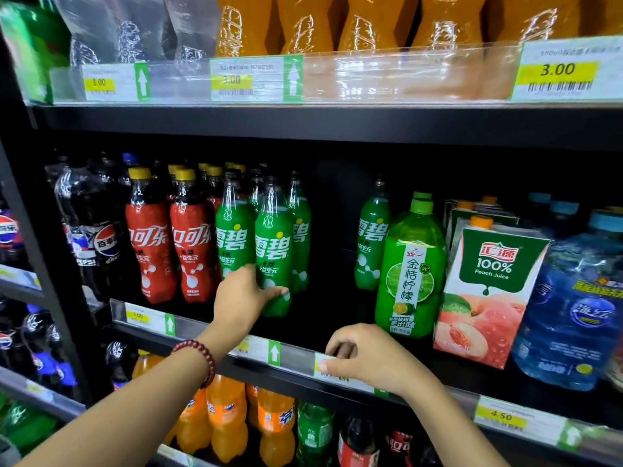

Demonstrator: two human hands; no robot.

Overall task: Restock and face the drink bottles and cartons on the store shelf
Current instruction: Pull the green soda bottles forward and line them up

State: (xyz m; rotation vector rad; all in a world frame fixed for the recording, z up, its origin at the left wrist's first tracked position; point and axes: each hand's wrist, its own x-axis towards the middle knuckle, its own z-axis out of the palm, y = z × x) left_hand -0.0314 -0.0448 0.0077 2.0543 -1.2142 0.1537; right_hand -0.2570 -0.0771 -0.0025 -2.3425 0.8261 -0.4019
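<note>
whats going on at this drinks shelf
A person is facing drinks on the middle shelf. Their left hand has a grip on the lower part of the front green Sprite bottle, which stands upright near the shelf's front edge. Their right hand rests on the shelf rail, fingers curled over a price tag. To the right of that bottle is a bare gap, then another Sprite bottle, a lime drink bottle and a peach juice carton.

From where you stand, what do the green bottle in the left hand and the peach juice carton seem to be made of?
Green bottle: looks like clear glossy plastic tinted green, since highlights glint on its neck and light passes through; its label seems a printed film. Peach juice carton: probably coated paperboard, with flat folded faces, sharp edges and a soft sheen; its orange cap looks plastic.
</note>
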